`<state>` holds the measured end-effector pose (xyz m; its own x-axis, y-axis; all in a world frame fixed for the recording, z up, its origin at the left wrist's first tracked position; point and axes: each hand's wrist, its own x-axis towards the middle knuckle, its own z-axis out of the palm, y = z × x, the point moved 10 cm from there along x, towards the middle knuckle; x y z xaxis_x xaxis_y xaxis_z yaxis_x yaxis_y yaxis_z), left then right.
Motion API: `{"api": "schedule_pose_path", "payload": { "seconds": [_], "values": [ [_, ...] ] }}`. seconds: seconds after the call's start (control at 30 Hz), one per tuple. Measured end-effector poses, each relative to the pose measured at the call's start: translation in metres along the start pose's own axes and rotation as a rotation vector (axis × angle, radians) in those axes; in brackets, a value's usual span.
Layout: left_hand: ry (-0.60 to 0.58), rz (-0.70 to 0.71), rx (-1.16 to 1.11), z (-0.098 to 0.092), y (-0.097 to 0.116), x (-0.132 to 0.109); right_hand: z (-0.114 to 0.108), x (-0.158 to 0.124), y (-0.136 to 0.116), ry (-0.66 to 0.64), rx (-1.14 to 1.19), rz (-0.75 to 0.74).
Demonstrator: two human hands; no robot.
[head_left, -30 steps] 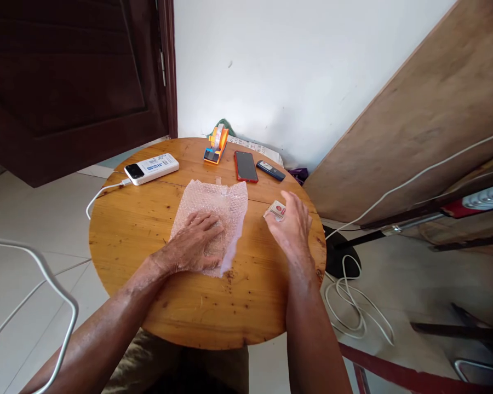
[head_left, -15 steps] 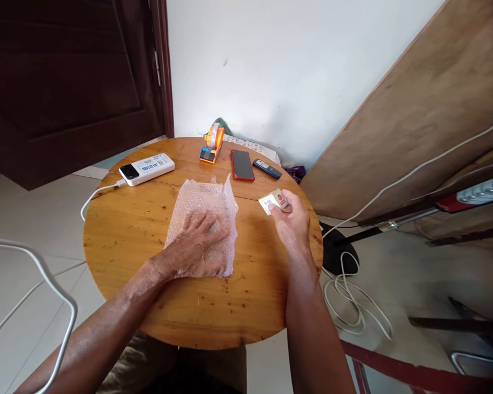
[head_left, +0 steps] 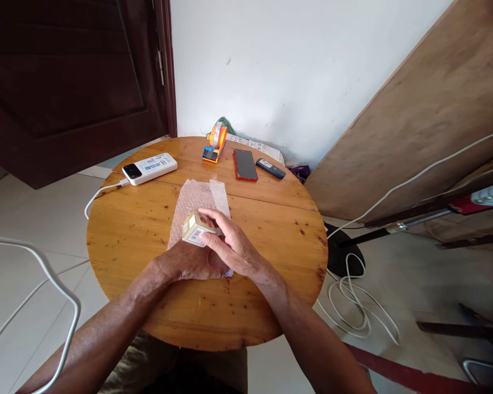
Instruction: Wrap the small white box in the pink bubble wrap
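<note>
A sheet of bubble wrap (head_left: pixel 193 197) lies on the round wooden table in front of me. My left hand (head_left: pixel 193 262) rests flat on its near part, palm down; the box and my other hand hide most of its fingers, but the visible part looks spread, not gripping. Just above it, my right hand (head_left: pixel 236 246) grips a small cardboard box (head_left: pixel 198 227) between thumb and fingers. The box is pale gold and white, with a red mark and a barcode label, and is held tilted. Whether it touches the left hand, I cannot tell.
On the wooden table (head_left: pixel 271 235) stand an orange and blue tape dispenser (head_left: pixel 216 143), a red-edged phone (head_left: pixel 245 164), a dark blue handset-like device (head_left: pixel 270 168) and a white power bank (head_left: pixel 152 168) with a cable. Coiled white cable (head_left: pixel 353 301) lies on the floor at right.
My right hand has brought the small box leftward from the table's right side to above my left hand. The wrap's right edge now lies flatter. My left hand has stayed on the wrap.
</note>
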<state>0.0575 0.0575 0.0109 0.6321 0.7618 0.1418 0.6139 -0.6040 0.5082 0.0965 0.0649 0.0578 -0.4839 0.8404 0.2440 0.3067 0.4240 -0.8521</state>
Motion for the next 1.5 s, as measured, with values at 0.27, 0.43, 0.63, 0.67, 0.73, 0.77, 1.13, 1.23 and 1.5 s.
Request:
{"api": "schedule_pose_path", "payload": {
  "seconds": [0.27,0.43,0.63,0.67,0.73,0.77,1.13,1.23,1.5],
  "values": [
    [-0.088,0.035,0.077,-0.01,0.001,-0.001,-0.057,-0.011,0.056,0.236,-0.024,0.296],
    [0.079,-0.136,0.089,-0.028,-0.029,-0.003,-0.064,-0.015,0.072,0.245,-0.027,0.367],
    [0.073,-0.19,0.175,-0.025,-0.046,-0.004,-0.059,-0.014,0.062,0.214,-0.279,0.253],
    [0.065,-0.196,0.171,-0.024,-0.046,-0.004,-0.059,-0.014,0.06,0.203,-0.324,0.24],
    [0.054,-0.206,0.162,-0.024,-0.046,-0.004,-0.059,-0.015,0.058,0.164,-0.377,0.247],
    [0.048,-0.21,0.158,-0.024,-0.045,-0.004,-0.059,-0.016,0.059,0.146,-0.389,0.262],
    [0.031,-0.195,0.124,-0.021,-0.05,-0.004,-0.033,-0.009,0.043,0.039,-0.422,0.128],
    [0.019,-0.194,0.121,-0.021,-0.051,-0.004,-0.029,-0.009,0.045,0.011,-0.441,0.147],
    [0.024,-0.187,0.118,-0.023,-0.048,-0.005,-0.036,-0.011,0.052,0.013,-0.476,0.213]
  ]
}}
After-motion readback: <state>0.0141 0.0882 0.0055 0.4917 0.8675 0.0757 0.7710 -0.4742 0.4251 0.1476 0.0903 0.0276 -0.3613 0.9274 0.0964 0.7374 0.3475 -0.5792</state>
